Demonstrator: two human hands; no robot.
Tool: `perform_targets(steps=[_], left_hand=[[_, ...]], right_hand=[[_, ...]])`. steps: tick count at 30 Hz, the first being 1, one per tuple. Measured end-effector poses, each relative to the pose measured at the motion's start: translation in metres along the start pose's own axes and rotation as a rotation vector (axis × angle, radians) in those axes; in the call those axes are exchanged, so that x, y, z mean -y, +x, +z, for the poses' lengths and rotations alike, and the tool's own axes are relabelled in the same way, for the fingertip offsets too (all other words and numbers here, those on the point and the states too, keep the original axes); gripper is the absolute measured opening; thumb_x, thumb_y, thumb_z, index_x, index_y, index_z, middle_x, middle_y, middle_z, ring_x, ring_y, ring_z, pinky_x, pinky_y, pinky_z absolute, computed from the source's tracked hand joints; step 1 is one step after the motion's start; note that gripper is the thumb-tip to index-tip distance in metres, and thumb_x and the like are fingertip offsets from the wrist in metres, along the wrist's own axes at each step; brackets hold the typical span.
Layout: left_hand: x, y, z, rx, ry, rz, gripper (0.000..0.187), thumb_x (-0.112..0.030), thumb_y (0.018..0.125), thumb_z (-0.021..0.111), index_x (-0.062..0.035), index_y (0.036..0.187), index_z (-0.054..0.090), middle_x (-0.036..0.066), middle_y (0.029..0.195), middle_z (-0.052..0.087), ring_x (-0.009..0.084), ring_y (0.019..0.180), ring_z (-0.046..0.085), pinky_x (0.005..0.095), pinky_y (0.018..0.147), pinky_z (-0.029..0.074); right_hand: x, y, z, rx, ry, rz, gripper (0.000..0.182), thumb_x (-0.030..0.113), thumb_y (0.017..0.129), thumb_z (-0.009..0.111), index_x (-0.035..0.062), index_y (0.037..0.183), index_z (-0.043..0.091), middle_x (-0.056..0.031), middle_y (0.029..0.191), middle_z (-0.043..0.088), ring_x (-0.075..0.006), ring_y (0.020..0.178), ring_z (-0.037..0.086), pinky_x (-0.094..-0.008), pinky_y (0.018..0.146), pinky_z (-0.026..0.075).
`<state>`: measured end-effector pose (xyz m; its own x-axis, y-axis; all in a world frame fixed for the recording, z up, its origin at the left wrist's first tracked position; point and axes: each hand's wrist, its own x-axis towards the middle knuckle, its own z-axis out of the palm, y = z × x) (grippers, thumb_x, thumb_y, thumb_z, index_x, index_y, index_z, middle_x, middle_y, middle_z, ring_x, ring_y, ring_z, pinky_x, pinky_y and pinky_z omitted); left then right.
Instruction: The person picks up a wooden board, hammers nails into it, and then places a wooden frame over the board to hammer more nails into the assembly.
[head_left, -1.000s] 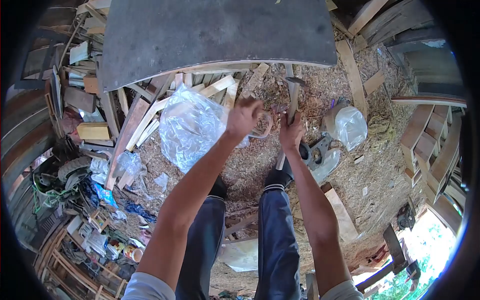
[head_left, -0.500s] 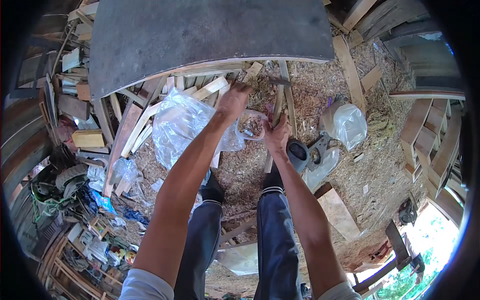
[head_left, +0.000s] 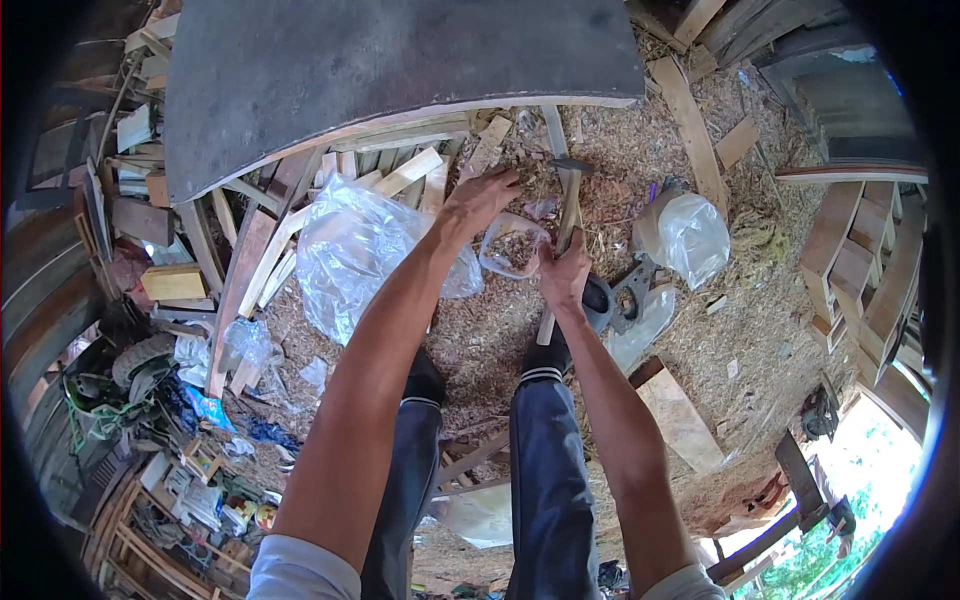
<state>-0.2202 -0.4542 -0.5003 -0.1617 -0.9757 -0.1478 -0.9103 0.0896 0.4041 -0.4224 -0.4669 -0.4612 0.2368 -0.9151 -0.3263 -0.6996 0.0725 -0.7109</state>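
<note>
My right hand [head_left: 566, 272] is wrapped round the wooden handle of a hammer [head_left: 571, 200], its dark metal head pointing away from me. Just left of that hand, a clear plastic tub [head_left: 513, 246] sits on the sawdust with small bits inside, too small to name. My left hand [head_left: 483, 203] is beyond the tub on the left, near the end of a short wood offcut [head_left: 487, 147]. Its fingers are bent together, and whatever is between them cannot be made out. A large clear plastic bag [head_left: 360, 250] lies beside my left forearm.
A dark board [head_left: 400, 60] spans the far side, with several wood strips [head_left: 410, 170] below it. To the right lie a filled plastic bag [head_left: 693, 240], a grey tool [head_left: 600, 305] and a plank [head_left: 680, 420]. Stacked wooden frames [head_left: 865, 270] stand far right.
My left hand has shifted a little up and right, its fingers reaching further out. The hammer's head shows more fully, and my right hand has moved slightly right, away from the tub.
</note>
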Motion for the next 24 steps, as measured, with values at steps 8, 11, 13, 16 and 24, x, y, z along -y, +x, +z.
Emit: perform_targets(steps=[8, 11, 13, 16, 24], left_hand=[[0.003, -0.005, -0.052, -0.468, -0.547, -0.296, 0.022, 0.003, 0.072, 0.065, -0.0037, 0.093, 0.069, 0.013, 0.096, 0.067, 0.0272, 0.089, 0.065, 0.032, 0.083, 0.052], [0.001, -0.004, -0.064, -0.433, -0.635, -0.222, 0.023, 0.0, 0.074, 0.066, -0.0048, 0.096, 0.068, 0.012, 0.1, 0.067, 0.028, 0.094, 0.064, 0.0337, 0.084, 0.051], [0.001, -0.002, -0.063, -0.412, -0.557, -0.074, 0.031, -0.002, 0.076, 0.066, -0.007, 0.106, 0.066, 0.013, 0.107, 0.065, 0.0291, 0.1, 0.061, 0.0359, 0.089, 0.049], [-0.003, 0.012, -0.067, -0.394, -0.549, -0.079, 0.04, -0.003, 0.076, 0.067, -0.0086, 0.115, 0.061, 0.013, 0.114, 0.062, 0.0302, 0.106, 0.058, 0.0376, 0.091, 0.048], [-0.001, 0.08, -0.028, -0.484, -0.332, -0.099, 0.04, -0.004, 0.08, 0.064, -0.0128, 0.118, 0.057, 0.012, 0.121, 0.056, 0.0337, 0.105, 0.057, 0.0385, 0.089, 0.047]], right_hand=[[0.028, 0.017, 0.009, -0.119, -0.054, -0.025, 0.035, 0.015, 0.073, 0.071, 0.0, 0.096, 0.051, -0.0175, 0.075, 0.061, -0.0358, 0.069, 0.062, -0.0422, 0.063, 0.048], [0.045, 0.037, 0.01, -0.078, -0.062, -0.004, 0.033, 0.006, 0.074, 0.067, -0.0018, 0.101, 0.05, -0.0231, 0.081, 0.061, -0.0399, 0.075, 0.062, -0.044, 0.067, 0.049], [0.052, 0.051, 0.011, -0.091, -0.024, 0.052, 0.029, 0.008, 0.074, 0.067, -0.0016, 0.098, 0.052, -0.0226, 0.079, 0.063, -0.0402, 0.075, 0.063, -0.0444, 0.067, 0.049], [0.057, 0.073, -0.001, -0.14, -0.025, -0.069, 0.03, 0.012, 0.075, 0.068, -0.0004, 0.098, 0.054, -0.0224, 0.079, 0.065, -0.0402, 0.077, 0.064, -0.0449, 0.067, 0.05], [-0.012, 0.15, -0.042, -0.321, -0.05, -0.129, 0.039, 0.023, 0.073, 0.073, -0.0016, 0.097, 0.055, -0.0212, 0.082, 0.064, -0.0402, 0.077, 0.063, -0.0459, 0.07, 0.049]])
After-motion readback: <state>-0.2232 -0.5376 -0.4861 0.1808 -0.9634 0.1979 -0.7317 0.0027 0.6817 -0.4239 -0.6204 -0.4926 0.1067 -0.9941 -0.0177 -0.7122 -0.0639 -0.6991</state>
